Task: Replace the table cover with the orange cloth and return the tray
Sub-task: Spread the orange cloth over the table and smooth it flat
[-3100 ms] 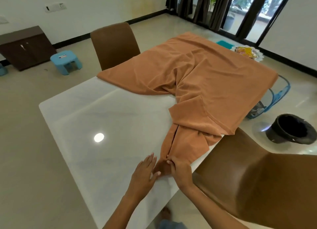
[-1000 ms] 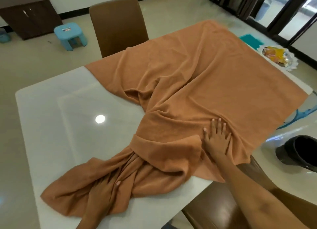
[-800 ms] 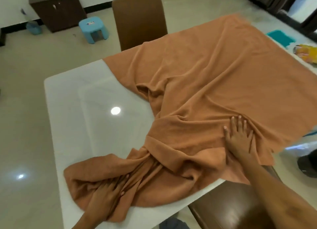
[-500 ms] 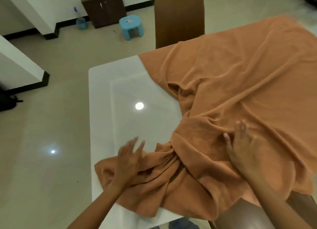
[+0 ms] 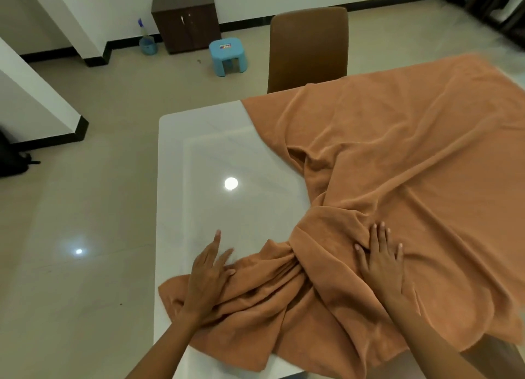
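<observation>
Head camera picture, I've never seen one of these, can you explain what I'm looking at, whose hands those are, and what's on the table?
There is no machine here. A person wears a wide-angle camera on the head, looking forward and down at their own hands. The white table is partly covered by an orange cloth, spread on the right and bunched near the front edge. The left hand lies on the bunched part, fingers straight. The right hand lies flat on the cloth. Neither has a grip on anything. Behind stand a brown chair, a blue stool and a dark cabinet.
</observation>
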`<state>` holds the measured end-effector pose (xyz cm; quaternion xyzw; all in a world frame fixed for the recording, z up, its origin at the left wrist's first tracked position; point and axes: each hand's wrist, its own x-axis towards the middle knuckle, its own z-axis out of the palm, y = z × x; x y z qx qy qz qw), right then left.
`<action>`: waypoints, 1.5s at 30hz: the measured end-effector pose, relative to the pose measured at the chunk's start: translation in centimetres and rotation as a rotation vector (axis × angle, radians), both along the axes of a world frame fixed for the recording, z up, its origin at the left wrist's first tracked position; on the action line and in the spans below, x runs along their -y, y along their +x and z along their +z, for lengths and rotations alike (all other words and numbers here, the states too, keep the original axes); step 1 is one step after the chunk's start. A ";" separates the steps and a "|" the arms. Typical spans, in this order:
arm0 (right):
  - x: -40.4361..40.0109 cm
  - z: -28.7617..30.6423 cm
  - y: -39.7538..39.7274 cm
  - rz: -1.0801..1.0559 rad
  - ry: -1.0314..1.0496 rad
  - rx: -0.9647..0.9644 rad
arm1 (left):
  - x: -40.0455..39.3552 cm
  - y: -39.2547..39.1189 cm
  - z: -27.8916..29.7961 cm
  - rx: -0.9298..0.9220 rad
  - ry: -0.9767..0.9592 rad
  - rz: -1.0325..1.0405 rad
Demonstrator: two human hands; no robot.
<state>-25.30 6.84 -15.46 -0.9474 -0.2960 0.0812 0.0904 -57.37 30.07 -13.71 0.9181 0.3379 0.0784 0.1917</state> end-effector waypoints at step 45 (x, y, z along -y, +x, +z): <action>-8.0 0.7 -1.2 0.228 -0.001 0.055 | -7.1 1.2 -1.5 -0.168 0.073 0.100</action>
